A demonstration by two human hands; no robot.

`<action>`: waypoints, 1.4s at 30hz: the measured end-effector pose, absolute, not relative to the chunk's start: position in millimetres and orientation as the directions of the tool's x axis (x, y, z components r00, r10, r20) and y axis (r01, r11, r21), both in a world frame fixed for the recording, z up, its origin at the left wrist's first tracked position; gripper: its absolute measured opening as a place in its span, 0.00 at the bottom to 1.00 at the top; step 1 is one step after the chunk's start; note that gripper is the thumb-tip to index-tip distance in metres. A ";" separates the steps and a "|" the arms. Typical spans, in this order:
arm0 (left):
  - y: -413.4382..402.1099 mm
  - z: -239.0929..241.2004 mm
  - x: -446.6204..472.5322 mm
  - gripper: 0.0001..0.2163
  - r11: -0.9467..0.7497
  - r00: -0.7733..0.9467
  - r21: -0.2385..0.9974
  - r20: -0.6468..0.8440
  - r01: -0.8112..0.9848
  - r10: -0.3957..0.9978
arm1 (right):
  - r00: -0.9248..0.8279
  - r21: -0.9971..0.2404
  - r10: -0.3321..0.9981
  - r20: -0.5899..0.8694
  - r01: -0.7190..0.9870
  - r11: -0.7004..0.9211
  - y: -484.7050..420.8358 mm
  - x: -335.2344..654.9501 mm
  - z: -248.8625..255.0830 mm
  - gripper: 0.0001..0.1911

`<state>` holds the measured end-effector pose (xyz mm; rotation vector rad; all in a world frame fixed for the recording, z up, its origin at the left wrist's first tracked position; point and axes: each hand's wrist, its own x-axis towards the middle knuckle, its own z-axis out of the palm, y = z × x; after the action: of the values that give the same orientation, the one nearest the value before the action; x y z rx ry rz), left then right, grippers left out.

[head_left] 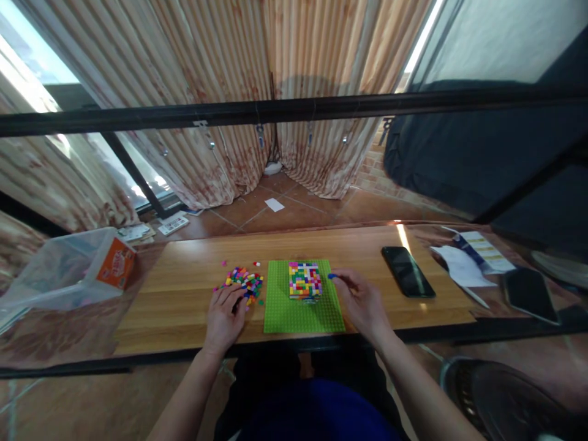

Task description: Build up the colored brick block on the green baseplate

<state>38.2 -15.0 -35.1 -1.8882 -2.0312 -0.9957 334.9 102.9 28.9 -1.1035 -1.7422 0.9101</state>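
A low block of many small coloured toy bricks (304, 280) stands on a green studded baseplate (280, 312). Between the thumb and fingertips of my right hand (362, 301) is a small blue brick (331, 276), held over the baseplate's right edge, just right of the block. To the left, my left hand (225, 312) rests at the near side of a loose pile of mixed bricks (250, 282). Its fingers are bent and apart from the thumb, touching the pile's edge. The fingertips partly cover some bricks there.
The wooden board (169, 300) lies under everything. A black phone (408, 271) is on its right side, with papers (463, 265) and a second dark phone (529, 294) farther right. At the far left stands a clear plastic bin (68, 263). A dark rail (294, 110) crosses beyond.
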 end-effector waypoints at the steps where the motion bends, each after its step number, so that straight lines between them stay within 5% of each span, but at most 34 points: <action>1: -15.2 -34.9 38.8 0.08 -0.037 -0.173 0.342 0.563 0.939 0.808 | -0.251 -0.865 0.914 0.319 0.317 0.389 110.3 326.3 28.1 0.13; 5: -15.9 -35.1 40.7 0.08 -0.027 -0.192 0.363 0.553 0.932 0.811 | -0.285 -0.826 0.886 0.366 0.338 0.450 138.9 293.5 13.3 0.11; 21: -15.8 -34.8 44.5 0.07 -0.026 -0.233 0.424 0.548 0.905 0.803 | -0.453 -0.861 0.874 0.178 0.359 0.361 171.0 272.1 -17.3 0.12; 42: -16.0 -36.0 47.9 0.07 -0.014 -0.276 0.487 0.519 0.873 0.809 | -0.541 -0.826 0.841 0.023 0.464 0.321 183.6 272.6 0.3 0.13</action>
<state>47.9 -16.0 -36.0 -1.8366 -2.1451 -1.1725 272.6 183.6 0.3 -1.1502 -2.1397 1.1129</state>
